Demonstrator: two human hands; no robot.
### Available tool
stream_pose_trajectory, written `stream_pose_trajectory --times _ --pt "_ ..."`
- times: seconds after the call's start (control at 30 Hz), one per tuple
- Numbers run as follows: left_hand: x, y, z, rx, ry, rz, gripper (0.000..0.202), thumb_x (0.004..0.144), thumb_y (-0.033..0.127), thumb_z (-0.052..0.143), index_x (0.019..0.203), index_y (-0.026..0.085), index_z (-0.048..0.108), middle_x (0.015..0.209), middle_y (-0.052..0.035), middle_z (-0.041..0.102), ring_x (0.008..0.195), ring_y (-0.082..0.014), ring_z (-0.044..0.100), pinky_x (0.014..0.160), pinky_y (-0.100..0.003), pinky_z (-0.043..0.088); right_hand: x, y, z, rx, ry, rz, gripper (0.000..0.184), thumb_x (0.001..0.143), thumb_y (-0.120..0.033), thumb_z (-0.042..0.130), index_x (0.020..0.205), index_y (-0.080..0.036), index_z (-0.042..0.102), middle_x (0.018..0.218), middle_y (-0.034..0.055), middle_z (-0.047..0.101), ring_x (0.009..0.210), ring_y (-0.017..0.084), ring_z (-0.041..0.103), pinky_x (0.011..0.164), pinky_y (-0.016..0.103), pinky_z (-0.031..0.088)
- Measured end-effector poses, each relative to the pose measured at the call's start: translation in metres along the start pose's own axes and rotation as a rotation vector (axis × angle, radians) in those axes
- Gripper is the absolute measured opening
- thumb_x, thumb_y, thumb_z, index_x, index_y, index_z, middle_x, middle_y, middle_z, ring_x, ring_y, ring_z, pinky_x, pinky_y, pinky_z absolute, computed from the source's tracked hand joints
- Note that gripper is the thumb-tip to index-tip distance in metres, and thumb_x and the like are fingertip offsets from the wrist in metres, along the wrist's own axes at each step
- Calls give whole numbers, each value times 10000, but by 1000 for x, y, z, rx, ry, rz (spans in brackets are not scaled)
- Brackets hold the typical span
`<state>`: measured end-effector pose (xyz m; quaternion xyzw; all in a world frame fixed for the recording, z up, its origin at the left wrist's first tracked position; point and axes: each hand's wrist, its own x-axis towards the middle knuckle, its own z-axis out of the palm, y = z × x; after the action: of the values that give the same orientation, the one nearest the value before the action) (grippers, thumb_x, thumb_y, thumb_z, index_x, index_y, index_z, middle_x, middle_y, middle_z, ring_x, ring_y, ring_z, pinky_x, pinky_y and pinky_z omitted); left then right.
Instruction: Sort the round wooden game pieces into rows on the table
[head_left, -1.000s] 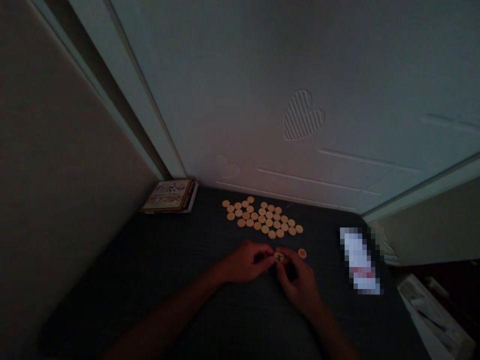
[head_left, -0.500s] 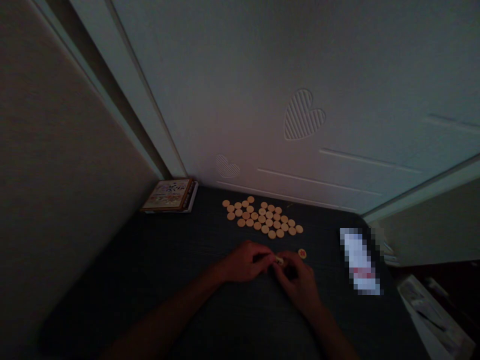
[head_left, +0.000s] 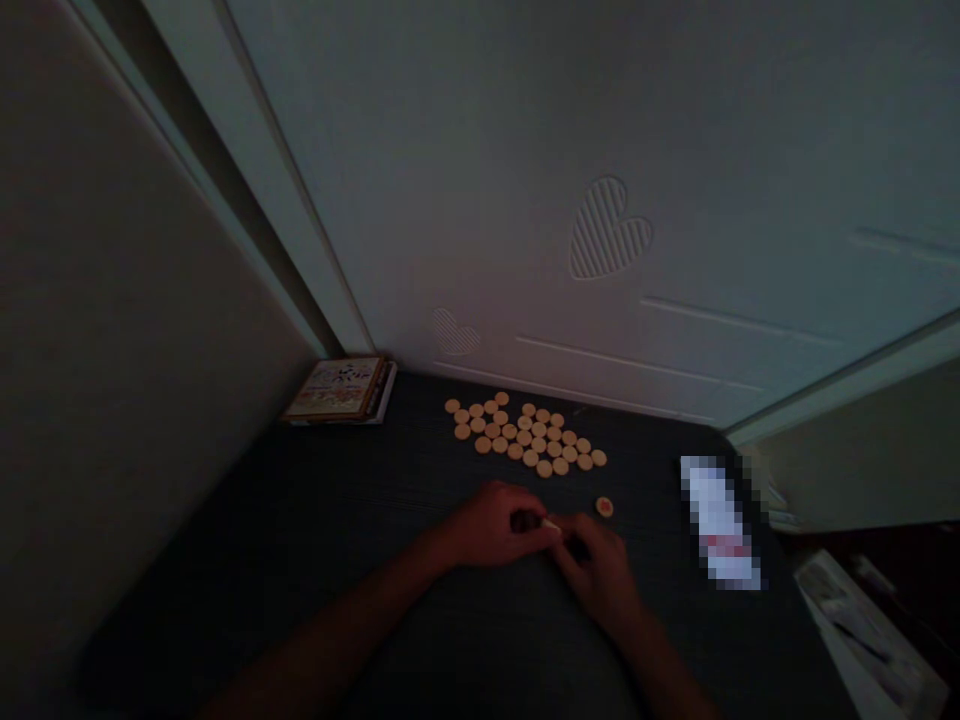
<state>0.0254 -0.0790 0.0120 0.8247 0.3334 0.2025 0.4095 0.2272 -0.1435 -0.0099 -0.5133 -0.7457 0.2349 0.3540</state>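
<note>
Hands (head_left: 489, 525) (head_left: 604, 570) pinch a disc (head_left: 551, 524), wide tabletop (head_left: 300, 500) stretching left to its edge.

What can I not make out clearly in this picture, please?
All in the head view:
Held disc: its markings; nearly edge-on, partly covered by left hand and right hand.
Red-marked disc: exact marking; too small and dim.
Pixelated object: its identity; hidden by mosaic blocks.
Left forearm: elbow end; cut off by bottom edge.

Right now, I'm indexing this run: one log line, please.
left hand: pinching tilted disc; right hand: touching it; red-marked disc: lying apart; other discs: grouped beyond
</note>
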Motion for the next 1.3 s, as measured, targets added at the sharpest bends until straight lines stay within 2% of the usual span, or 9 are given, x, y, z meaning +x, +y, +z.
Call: stream_pose_trajectory --times 0.2,0.37,0.6,0.73,0.9,1.03,1.3 --pt "1 0 1 81 17 9 384 970 454 533 740 177 664 685 0 619 640 -127 569 635 -247 391 0 -1 2 -18 3 -23 155 975 -343 563 985 -222 658 821 23 734 711 160 692 667 262 552" --pt "1 -2 1 63 4 14 439 1002 455 479 713 183 666 688 -9 636 662 -136 580 663 -253 406 2 -3 3 -23 -15 -23 147 975 -340 563 968 -226 655 764 5 702 654 145 661 613 242 531" --pt "1 -5 2 43 -9 7 460 1035 449 416 764 177 671 724 -10 665 679 -129 603 682 -241 417 0 -1 5 -13 -17 42 188 957 -351 609 1099 -235 648 756 -21 689 641 134 648 616 239 522" --pt "1 -6 3 36 -18 5 406 1034 420 428 813 180 668 749 -5 677 703 -132 614 688 -237 417 0 -1 6 -3 16 33 249 946 -341 626 1169 -233 631 769 -22 689 642 132 646 629 236 539" --pt "1 -6 4 37 -10 7 334 1020 388 454 869 192 678 787 -7 688 736 -143 619 704 -245 423 2 -1 6 -45 47 -36 261 937 -321 634 1183 -235 635 842 12 683 685 150 644 648 266 551" --pt "1 -6 4 51 9 10 314 1001 383 478 837 189 663 758 -5 668 705 -139 593 682 -249 412 4 -1 3 -37 39 -78 248 934 -292 631 1177 -243 642 877 23 667 715 156 638 663 274 566" --pt "-1 -3 4 84 37 6 318 969 375 499 729 182 576 655 21 581 611 -114 525 606 -242 361 3 -1 2 -53 43 -109 251 938 -270 623 1187 -238 636 1018 67 693 899 201 678 800 335 593"
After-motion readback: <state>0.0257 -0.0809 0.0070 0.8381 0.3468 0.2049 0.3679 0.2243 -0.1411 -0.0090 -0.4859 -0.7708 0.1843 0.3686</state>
